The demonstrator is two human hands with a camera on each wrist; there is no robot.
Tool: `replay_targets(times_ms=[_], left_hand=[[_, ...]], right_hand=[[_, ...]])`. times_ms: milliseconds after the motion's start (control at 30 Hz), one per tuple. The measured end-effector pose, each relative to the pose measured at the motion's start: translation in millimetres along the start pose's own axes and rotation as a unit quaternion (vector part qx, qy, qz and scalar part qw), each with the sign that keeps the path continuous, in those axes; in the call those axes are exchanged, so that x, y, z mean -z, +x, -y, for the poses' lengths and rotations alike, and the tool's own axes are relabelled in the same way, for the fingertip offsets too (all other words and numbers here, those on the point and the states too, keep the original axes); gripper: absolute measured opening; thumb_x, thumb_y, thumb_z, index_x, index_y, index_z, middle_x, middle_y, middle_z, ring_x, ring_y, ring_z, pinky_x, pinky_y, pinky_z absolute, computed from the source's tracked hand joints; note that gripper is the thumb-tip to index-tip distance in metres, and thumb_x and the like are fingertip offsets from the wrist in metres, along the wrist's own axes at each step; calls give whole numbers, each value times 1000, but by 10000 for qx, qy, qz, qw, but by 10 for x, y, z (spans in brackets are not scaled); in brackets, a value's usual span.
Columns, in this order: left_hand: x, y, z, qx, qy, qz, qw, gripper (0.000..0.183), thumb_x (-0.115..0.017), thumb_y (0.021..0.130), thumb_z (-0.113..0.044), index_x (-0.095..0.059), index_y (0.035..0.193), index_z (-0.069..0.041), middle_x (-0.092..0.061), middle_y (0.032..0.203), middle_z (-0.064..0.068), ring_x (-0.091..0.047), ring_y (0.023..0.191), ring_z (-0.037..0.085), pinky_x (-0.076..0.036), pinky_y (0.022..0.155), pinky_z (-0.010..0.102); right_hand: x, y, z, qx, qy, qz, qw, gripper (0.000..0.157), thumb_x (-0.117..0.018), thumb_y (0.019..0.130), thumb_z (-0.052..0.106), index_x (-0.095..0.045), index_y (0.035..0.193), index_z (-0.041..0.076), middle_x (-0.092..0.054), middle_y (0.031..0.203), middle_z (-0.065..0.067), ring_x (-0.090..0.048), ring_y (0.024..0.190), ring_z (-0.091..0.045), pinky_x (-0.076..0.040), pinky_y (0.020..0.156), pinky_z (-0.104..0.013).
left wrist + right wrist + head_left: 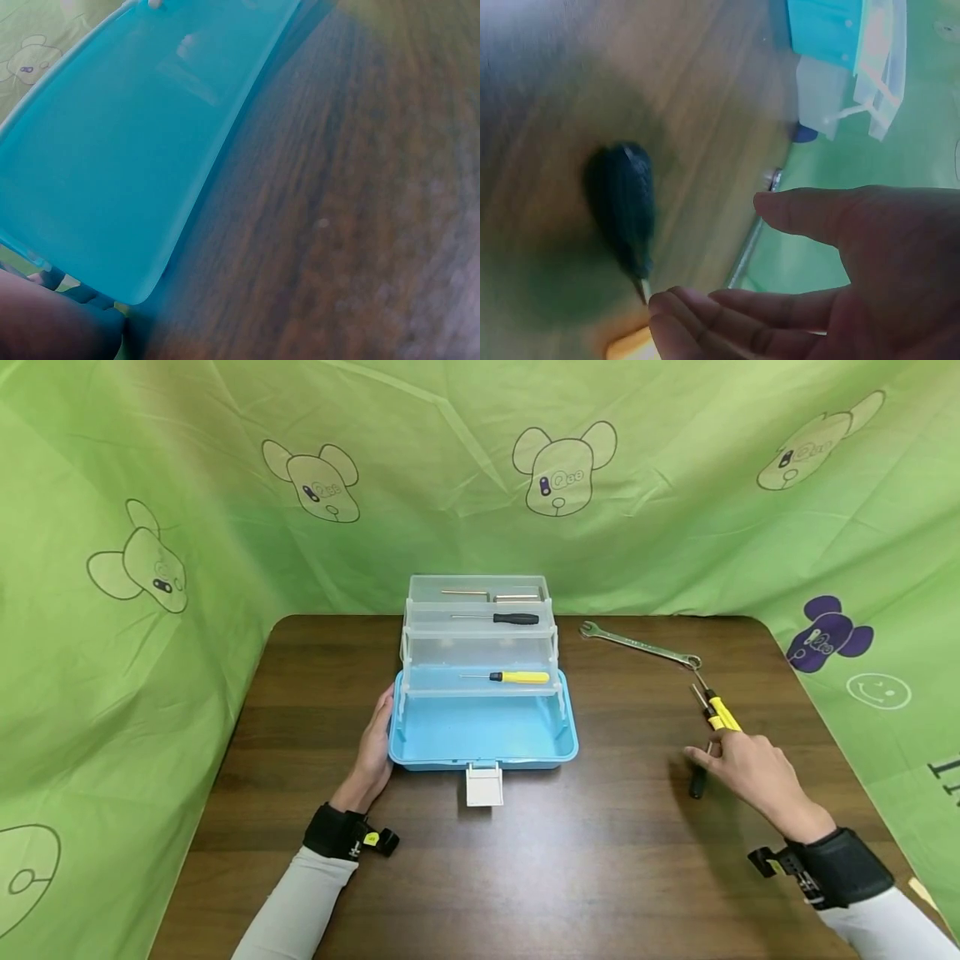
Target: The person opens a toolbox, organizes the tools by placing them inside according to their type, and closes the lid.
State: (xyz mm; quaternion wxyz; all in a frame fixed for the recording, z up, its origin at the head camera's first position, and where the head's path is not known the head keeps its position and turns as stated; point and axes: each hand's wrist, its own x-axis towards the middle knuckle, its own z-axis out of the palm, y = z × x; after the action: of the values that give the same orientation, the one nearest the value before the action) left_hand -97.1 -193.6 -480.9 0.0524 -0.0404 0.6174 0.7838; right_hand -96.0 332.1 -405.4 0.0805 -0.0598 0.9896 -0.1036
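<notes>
A light-blue toolbox [480, 731] stands open at the centre of the table, its clear tiered trays [480, 649] raised behind the base. My left hand [371, 752] rests against the box's left side, with some fingers hidden by it. On the right, my right hand [757, 772] hovers over a screwdriver with a black handle [697, 783]. Its thumb and fingers are apart in the right wrist view, with nothing between them. Just beyond that hand lie two yellow-and-black screwdrivers [724, 712], partly covered by it.
A silver wrench [637, 645] lies at the back right. The trays hold a yellow screwdriver [523, 677], a black screwdriver [516, 619] and L-shaped metal keys [517, 599]. A white latch [484, 785] hangs at the box's front. Green cloth [450, 527] borders the table.
</notes>
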Motion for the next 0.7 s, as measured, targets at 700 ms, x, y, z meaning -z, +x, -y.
replay_targets(times_ms=[700], left_hand=[[-13,2,-7,17,17,-17,10000,59,-21,118,-38,-14,171,-11,-16,176,4,-12,162,19,-11,132,42]], right_hand=[[-283,-131,158,-549,111,76,9984,50,-74,98,38,-51,87,-4,-46,66,-12,-48,56,-29,-43,50,-49]])
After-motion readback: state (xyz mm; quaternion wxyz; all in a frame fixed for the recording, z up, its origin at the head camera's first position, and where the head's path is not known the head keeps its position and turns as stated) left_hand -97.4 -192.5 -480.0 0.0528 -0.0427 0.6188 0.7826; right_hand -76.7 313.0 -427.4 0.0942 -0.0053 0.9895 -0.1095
